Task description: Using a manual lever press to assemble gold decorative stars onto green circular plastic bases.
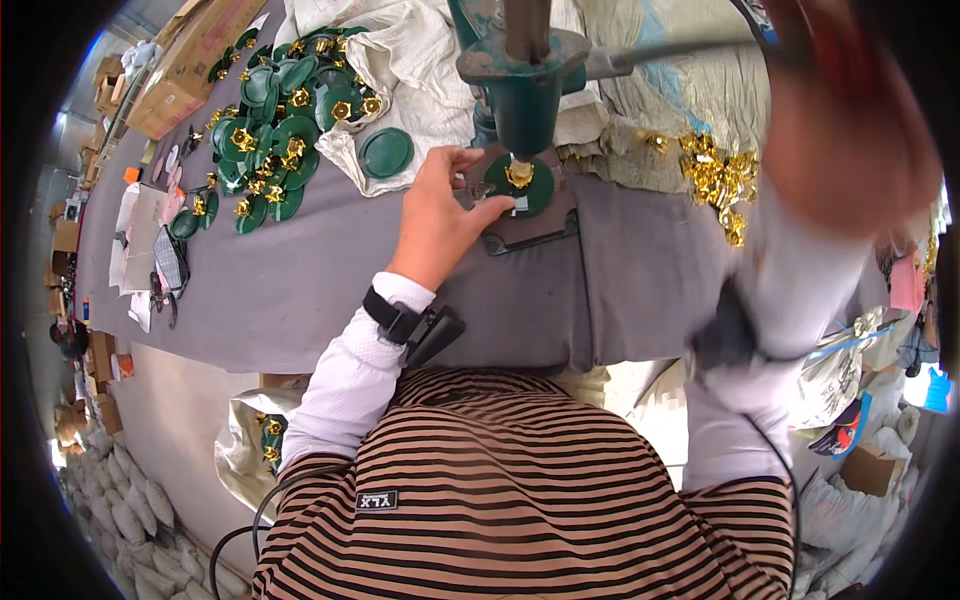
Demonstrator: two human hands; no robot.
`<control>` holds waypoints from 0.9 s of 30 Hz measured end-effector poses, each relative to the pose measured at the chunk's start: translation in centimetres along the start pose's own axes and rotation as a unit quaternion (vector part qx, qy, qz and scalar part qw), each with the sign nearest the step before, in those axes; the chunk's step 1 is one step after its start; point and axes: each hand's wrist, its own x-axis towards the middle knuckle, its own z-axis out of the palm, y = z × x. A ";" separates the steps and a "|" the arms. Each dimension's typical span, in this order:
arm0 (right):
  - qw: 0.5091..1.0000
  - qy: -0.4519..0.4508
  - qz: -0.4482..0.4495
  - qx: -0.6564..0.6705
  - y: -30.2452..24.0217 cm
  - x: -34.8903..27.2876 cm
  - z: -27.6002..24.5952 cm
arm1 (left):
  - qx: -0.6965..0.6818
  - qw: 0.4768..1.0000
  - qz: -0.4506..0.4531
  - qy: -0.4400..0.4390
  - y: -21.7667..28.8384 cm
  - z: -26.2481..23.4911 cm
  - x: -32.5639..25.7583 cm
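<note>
A green hand press (pixel 525 95) stands at the table's far edge, its ram down on a gold flower-shaped metal piece (pixel 519 174). Under that piece a round green disc (pixel 540 190) lies on the press base. My left hand (pixel 440 225) is left of the disc, thumb and fingers spread apart, thumb tip at the disc's near edge. At the upper right, my right hand (pixel 850 140) is smeared by motion. It appears closed around the red grip (pixel 842 50) of the press lever (pixel 670 50), though single fingers cannot be made out.
Left of the press lies a heap of green discs (pixel 275 130), many with gold pieces. A single disc (pixel 386 153) rests on white sacking (pixel 400 60). Loose gold pieces (pixel 715 175) lie to the right. A cardboard box (pixel 190 75) stands far left; an open sack (pixel 245 445) is below the table.
</note>
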 end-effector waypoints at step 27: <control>0.895 -0.023 0.443 -0.050 16.3 7.2 -3.5 | 0.023 0.998 -0.006 -0.063 -9.2 -11.0 -6.6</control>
